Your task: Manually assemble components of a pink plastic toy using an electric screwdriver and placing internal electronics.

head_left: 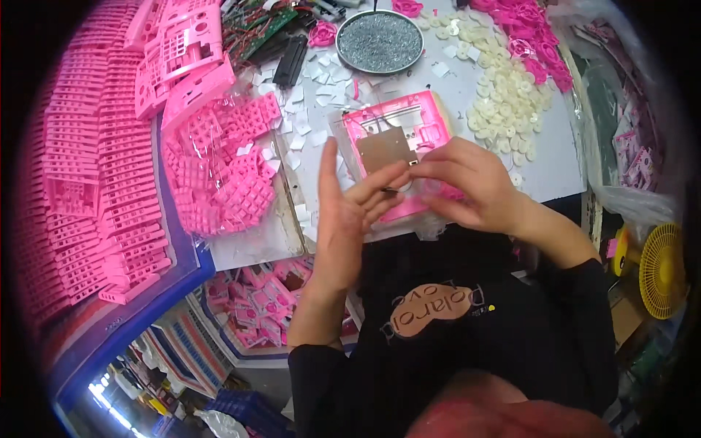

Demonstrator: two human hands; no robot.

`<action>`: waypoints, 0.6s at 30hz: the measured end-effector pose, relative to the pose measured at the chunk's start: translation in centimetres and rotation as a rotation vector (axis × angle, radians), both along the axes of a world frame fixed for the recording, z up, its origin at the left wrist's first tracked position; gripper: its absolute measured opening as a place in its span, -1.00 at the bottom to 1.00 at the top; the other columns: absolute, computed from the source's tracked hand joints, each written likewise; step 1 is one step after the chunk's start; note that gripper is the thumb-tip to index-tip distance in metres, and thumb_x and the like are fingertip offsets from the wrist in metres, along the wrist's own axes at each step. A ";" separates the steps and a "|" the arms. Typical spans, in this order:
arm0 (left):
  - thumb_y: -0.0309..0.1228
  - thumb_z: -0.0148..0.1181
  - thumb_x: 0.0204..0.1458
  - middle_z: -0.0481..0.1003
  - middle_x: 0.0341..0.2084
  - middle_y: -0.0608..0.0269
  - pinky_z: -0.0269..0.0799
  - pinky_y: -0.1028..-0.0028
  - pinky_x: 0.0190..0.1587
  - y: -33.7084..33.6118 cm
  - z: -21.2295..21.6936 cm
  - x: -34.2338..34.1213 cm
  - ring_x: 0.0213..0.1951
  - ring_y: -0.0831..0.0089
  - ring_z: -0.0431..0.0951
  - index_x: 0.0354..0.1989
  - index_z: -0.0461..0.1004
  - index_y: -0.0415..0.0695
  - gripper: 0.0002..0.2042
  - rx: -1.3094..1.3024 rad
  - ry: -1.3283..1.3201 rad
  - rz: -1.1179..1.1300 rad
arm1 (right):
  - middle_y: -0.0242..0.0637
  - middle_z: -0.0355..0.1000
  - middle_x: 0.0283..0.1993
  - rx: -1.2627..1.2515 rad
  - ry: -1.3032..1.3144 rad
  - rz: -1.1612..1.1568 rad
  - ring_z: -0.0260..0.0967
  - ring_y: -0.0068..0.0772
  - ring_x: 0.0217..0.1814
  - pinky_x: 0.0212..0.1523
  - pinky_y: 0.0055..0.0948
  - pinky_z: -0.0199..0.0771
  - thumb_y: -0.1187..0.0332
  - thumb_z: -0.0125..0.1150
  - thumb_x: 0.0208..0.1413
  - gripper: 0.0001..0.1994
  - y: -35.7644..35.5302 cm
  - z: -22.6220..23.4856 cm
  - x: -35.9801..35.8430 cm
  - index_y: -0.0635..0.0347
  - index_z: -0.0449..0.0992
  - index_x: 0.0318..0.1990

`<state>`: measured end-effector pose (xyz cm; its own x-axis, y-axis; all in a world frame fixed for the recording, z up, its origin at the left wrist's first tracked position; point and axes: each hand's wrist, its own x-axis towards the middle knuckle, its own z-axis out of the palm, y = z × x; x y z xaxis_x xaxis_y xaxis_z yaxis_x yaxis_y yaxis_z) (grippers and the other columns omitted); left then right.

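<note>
A pink plastic housing (pixel 356 125) lies on the table in front of me, with a brown flat board (pixel 381 148) set inside it. My left hand (pixel 343 212) hovers over the housing's near left side. Its thumb points up and away from the other fingers, which stretch toward the right. My right hand (pixel 471 182) is over the near right part of the housing, fingers bent together in a pinch. Both hands' fingertips meet above the board's near edge. Whatever small thing may be between the right fingers is hidden.
A round dish of small metal screws (pixel 380 42) stands beyond the housing. Cream plastic discs (pixel 504 109) spread at the right; white paper squares (pixel 296 124) lie scattered. Pink keypad pieces (pixel 219 168) and stacked pink housings (pixel 102 168) fill the left. A yellow fan (pixel 661 270) is at the right.
</note>
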<state>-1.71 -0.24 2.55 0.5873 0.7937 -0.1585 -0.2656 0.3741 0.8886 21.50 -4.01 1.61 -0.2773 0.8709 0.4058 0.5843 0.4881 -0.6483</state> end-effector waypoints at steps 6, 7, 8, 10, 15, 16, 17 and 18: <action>0.35 -0.06 0.17 0.36 0.22 -0.33 0.31 0.17 0.34 -0.3 0.5 2.6 0.23 0.00 0.47 0.54 -0.49 -0.01 0.04 -0.123 0.033 -0.074 | -0.28 0.48 -0.17 0.088 -0.094 0.046 0.46 -0.18 -0.20 -0.24 -0.31 0.51 0.46 0.45 -0.13 -0.62 -0.1 1.0 0.2 0.11 0.59 -0.06; 0.35 -0.07 0.18 0.35 0.22 -0.33 0.31 0.18 0.34 -0.3 0.4 2.8 0.22 0.02 0.47 0.54 -0.49 -0.02 0.04 -0.108 0.057 -0.092 | -0.25 0.48 -0.16 0.078 -0.093 0.047 0.47 -0.16 -0.21 -0.24 -0.30 0.50 0.50 0.46 -0.14 -0.61 -0.2 0.9 0.4 0.14 0.59 -0.06; 0.35 -0.09 0.19 0.34 0.23 -0.33 0.30 0.18 0.34 -0.4 0.2 3.1 0.22 0.03 0.47 0.54 -0.50 -0.03 0.03 -0.094 0.081 -0.109 | -0.25 0.49 -0.19 0.062 -0.073 0.017 0.47 -0.16 -0.22 -0.24 -0.31 0.49 0.51 0.44 -0.12 -0.65 -0.1 1.0 0.5 0.16 0.58 -0.10; 0.09 0.12 0.26 0.35 0.23 -0.24 0.46 0.27 0.18 -0.9 -0.6 3.3 0.11 0.13 0.55 0.55 -0.39 -0.06 -0.05 -0.142 -0.006 -0.061 | -0.24 0.49 -0.24 -0.094 0.007 0.016 0.48 -0.16 -0.22 -0.27 -0.28 0.50 0.48 0.39 -0.06 -0.73 -0.2 0.7 1.4 0.14 0.57 -0.14; -0.61 0.36 -0.01 0.53 -0.18 0.10 0.50 0.38 -0.32 -0.9 -0.8 3.3 -0.32 0.33 0.57 0.05 0.43 -0.18 -0.59 0.812 0.646 -0.022 | -0.22 0.51 -0.33 -0.528 0.172 -0.033 0.50 -0.12 -0.26 -0.28 -0.26 0.50 0.49 0.36 -0.02 -0.87 -2.3 -0.2 3.8 0.17 0.58 -0.28; -0.60 0.36 -0.01 0.53 -0.23 0.11 0.49 0.37 -0.31 -1.2 -2.0 3.0 -0.33 0.30 0.56 -0.06 0.47 -0.19 -0.67 0.927 0.658 -0.069 | -0.22 0.52 -0.33 -0.515 0.126 -0.040 0.50 -0.10 -0.24 -0.29 -0.24 0.50 0.48 0.37 -0.03 -0.88 -2.8 -0.7 3.8 0.16 0.59 -0.30; -0.59 0.36 -0.02 0.53 -0.28 0.12 0.48 0.36 -0.30 -1.3 -2.6 3.0 -0.34 0.26 0.55 -0.16 0.51 -0.19 -0.75 1.043 0.668 -0.116 | -0.22 0.52 -0.32 -0.451 0.080 -0.011 0.50 -0.10 -0.24 -0.28 -0.23 0.50 0.48 0.37 -0.03 -0.87 -3.0 -1.3 4.0 0.16 0.59 -0.28; -0.57 0.38 -0.07 0.52 -0.30 0.11 0.47 0.31 -0.26 -1.3 -2.7 3.6 -0.30 0.14 0.53 -0.26 0.54 -0.17 -0.81 1.148 0.646 -0.069 | -0.22 0.52 -0.32 -0.387 0.037 0.021 0.50 -0.10 -0.25 -0.28 -0.23 0.50 0.47 0.37 -0.03 -0.86 -3.0 -1.9 4.1 0.16 0.59 -0.27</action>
